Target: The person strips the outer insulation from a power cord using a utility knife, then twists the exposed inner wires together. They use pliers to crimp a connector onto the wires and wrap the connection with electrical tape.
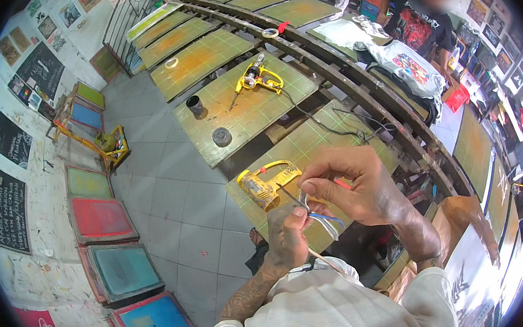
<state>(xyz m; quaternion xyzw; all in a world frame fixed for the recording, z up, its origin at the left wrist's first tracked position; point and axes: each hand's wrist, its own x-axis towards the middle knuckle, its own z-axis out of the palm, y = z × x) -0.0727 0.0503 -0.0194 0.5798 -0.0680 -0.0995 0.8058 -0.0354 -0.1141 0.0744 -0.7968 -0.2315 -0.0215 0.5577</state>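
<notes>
In front of my chest, my left hand (pixel 289 234) is closed on an electrical cable (pixel 323 258), its loose blue and pale wires (pixel 327 221) sticking out past the fingers. Just above it, my right hand (pixel 355 184) pinches a thin wire end between thumb and fingers. Beyond the hands, a yellow tool housing (pixel 263 187) with a looped handle lies on a green-orange board. On the board farther off rests an opened yellow heat gun (pixel 257 81), its metal inside exposed, with a dark cord (pixel 319 122) trailing right.
A dark cup (pixel 195 105) and a round dark container (pixel 222 137) stand near the heat gun. Tape rolls (pixel 270 33) sit farther back. Coloured framed screens (pixel 126 269) lean along the left wall. At the right, another person (pixel 416 25) bends over a printed white shirt (pixel 411 69).
</notes>
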